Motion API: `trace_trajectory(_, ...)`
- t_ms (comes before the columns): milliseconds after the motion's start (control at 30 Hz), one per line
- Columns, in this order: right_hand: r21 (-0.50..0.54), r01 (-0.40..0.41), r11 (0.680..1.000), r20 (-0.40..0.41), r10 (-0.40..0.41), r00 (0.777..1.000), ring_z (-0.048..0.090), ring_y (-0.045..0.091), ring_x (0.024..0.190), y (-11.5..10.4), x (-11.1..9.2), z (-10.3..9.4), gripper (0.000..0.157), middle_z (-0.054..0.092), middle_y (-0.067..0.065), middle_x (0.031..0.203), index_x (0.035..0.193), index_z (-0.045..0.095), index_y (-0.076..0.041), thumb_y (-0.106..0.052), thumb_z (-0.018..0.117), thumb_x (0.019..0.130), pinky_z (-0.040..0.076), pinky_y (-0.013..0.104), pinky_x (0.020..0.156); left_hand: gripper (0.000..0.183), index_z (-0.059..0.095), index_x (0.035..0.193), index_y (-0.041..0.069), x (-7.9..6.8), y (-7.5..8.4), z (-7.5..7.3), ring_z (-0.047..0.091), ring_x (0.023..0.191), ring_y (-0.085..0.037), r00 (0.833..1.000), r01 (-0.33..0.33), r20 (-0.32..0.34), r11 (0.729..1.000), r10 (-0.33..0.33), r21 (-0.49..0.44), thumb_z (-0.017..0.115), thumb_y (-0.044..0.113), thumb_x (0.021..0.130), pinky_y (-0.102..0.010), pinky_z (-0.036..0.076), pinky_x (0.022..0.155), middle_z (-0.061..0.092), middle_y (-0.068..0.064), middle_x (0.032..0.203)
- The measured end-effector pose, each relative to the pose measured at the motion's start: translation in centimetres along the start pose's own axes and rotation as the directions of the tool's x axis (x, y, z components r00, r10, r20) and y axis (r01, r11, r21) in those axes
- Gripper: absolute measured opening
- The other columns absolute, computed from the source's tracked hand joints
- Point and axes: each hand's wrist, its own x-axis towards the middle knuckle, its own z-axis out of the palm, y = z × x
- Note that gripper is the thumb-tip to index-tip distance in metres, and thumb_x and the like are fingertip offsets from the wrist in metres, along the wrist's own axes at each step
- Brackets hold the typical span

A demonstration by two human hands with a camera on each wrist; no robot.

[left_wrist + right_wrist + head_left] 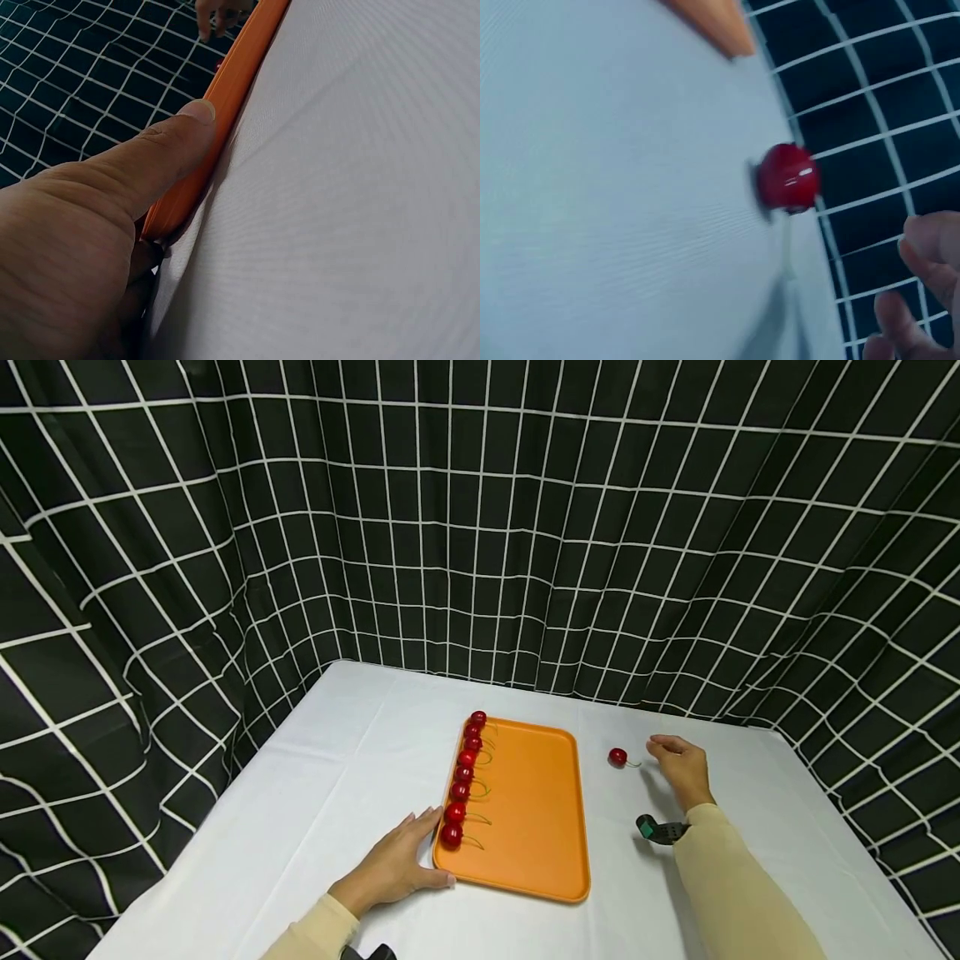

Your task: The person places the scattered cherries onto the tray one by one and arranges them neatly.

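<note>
An orange tray (pixel 525 810) lies on the white table, with several red cherries (pixel 460 791) in a row along its left edge, stems pointing right. My left hand (pixel 397 860) rests against the tray's near left corner, thumb along the front edge and fingers by the left side. In the left wrist view the thumb (pixel 161 154) presses on the tray's orange rim (pixel 232 82). A single cherry (pixel 617 757) with its stem lies on the cloth right of the tray. Just right of that stem, my right hand (pixel 684 768) hovers with loosely bent fingers, holding nothing.
White cloth (pixel 315 777) covers the table. Black curtains with a white grid (pixel 480 527) hang behind the table and along both sides. A dark wrist device (pixel 660 830) sticks out from the right sleeve above the cloth.
</note>
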Motion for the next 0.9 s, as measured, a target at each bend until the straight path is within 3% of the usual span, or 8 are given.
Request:
trace_trajectory(167, -0.222, -0.003, 0.975, 0.04, 0.012, 0.999, 0.024, 0.052, 0.128, 1.2, 0.0, 0.7, 0.043, 0.041, 0.028, 0.141, 0.127, 0.063, -0.004, -0.03, 0.063, 0.092, 0.024, 0.063, 0.1, 0.106, 0.033, 0.151, 0.008, -0.2, 0.0, 0.0, 0.023, 0.137, -0.048, 1.0, -0.005, 0.001, 1.0, 0.005, -0.001, 0.079, 0.056, 0.068, -0.065, 0.022, 0.106, 0.032, -0.018, 0.151)
trace_trajectory(300, -0.325, 0.027, 0.945, 0.057, -0.009, 0.998, 0.024, 0.056, 0.122, 1.5, -0.1, 1.2, 0.038, 0.038, 0.032, 0.14, 0.12, 0.067, -0.005, -0.027, 0.065, 0.09, 0.026, 0.067, 0.091, 0.106, 0.033, 0.15, 0.007, -0.1, 0.0, -0.1, 0.023, 0.137, -0.048, 1.0, -0.01, 0.002, 1.0, 0.01, 0.008, 0.079, 0.057, 0.068, -0.064, 0.023, 0.107, 0.032, -0.018, 0.151)
trace_trajectory(633, -0.446, 0.11, 0.888, 0.109, -0.068, 0.992, 0.025, 0.06, 0.118, 2.0, -0.3, 1.6, 0.022, 0.037, 0.032, 0.131, 0.098, 0.074, -0.009, -0.026, 0.065, 0.089, 0.027, 0.07, 0.086, 0.106, 0.034, 0.15, 0.007, -0.1, 0.2, -0.1, 0.024, 0.136, -0.048, 1.0, -0.013, -0.001, 1.0, 0.013, -0.001, 0.08, 0.055, 0.068, -0.064, 0.023, 0.107, 0.033, -0.019, 0.15)
trace_trajectory(800, -0.458, 0.161, 0.874, 0.131, -0.113, 0.985, 0.027, 0.061, 0.117, 2.0, -0.6, 1.6, 0.019, 0.038, 0.032, 0.13, 0.096, 0.07, -0.006, -0.023, 0.062, 0.092, 0.027, 0.07, 0.085, 0.106, 0.033, 0.15, 0.008, 0.0, 0.2, -0.2, 0.024, 0.137, -0.046, 1.0, -0.012, -0.004, 1.0, 0.012, 0.004, 0.08, 0.055, 0.068, -0.061, 0.022, 0.108, 0.033, -0.018, 0.151)
trace_trajectory(900, -0.449, 0.18, 0.875, 0.131, -0.135, 0.982, 0.035, 0.057, 0.113, 1.7, -0.9, 1.5, 0.019, 0.046, 0.03, 0.123, 0.096, 0.068, -0.004, -0.021, 0.058, 0.093, 0.031, 0.068, 0.083, 0.107, 0.033, 0.15, 0.007, -0.1, 0.2, -0.2, 0.024, 0.137, -0.047, 1.0, -0.014, 0.001, 1.0, 0.014, 0.001, 0.079, 0.057, 0.068, -0.062, 0.023, 0.107, 0.033, -0.018, 0.151)
